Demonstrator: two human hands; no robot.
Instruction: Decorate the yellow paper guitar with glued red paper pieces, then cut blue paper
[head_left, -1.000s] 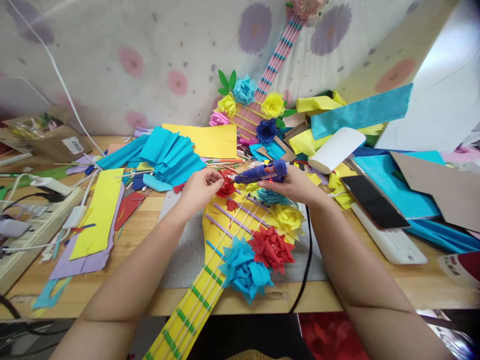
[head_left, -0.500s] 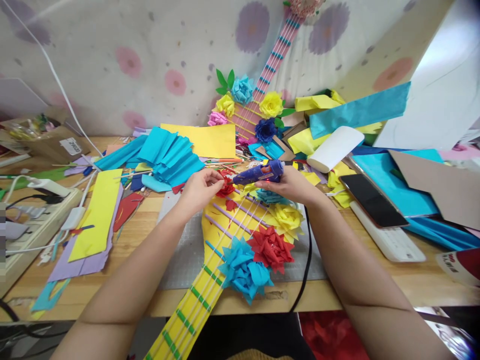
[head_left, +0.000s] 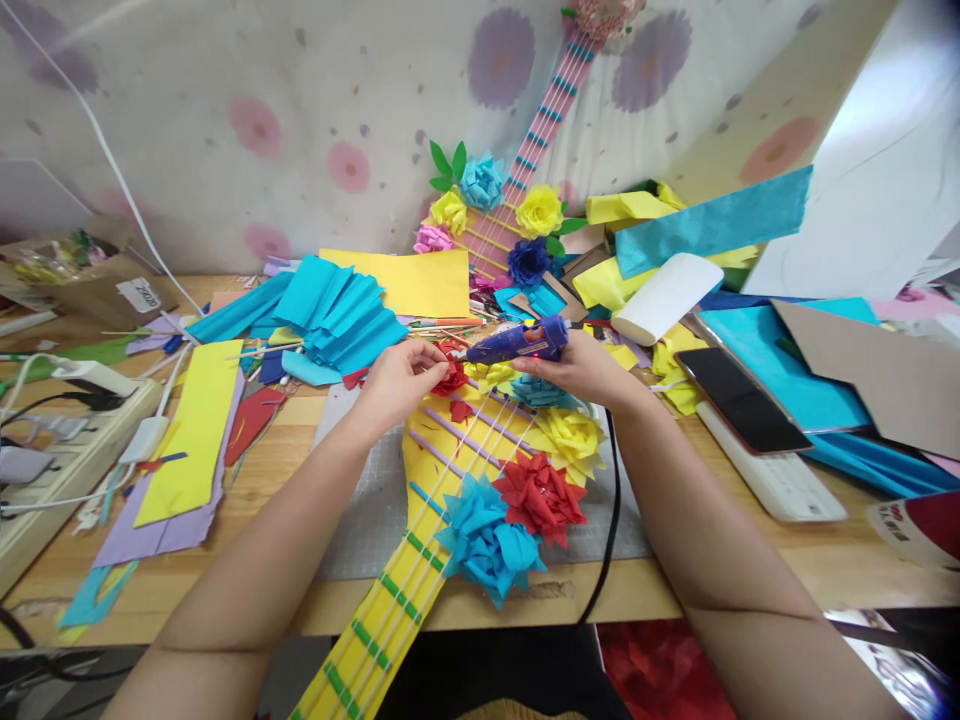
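Observation:
A yellow paper guitar [head_left: 431, 560] lies on a grey mat in front of me, decked with a blue paper flower [head_left: 484, 535], a red one [head_left: 541, 492] and a yellow one [head_left: 570, 435]. My left hand [head_left: 396, 380] pinches a small red paper flower [head_left: 452, 375] at the guitar's top end. My right hand [head_left: 581, 368] grips a blue glue gun [head_left: 517, 344], held level with its nozzle pointing left at that small red flower. The gun's black cord [head_left: 611, 510] runs down past my right wrist.
A second pink-necked paper guitar [head_left: 517, 200] with flowers leans on the wall behind. Folded cyan paper [head_left: 337, 315], yellow sheets [head_left: 191, 430], a white roll [head_left: 667, 297], a phone [head_left: 739, 400] on a white keyboard [head_left: 780, 480], cardboard and a power strip [head_left: 67, 440] crowd the wooden table.
Both hands stay at the small red flower; the glue gun has shifted slightly, with its nozzle still at the flower. The view has drifted a little.

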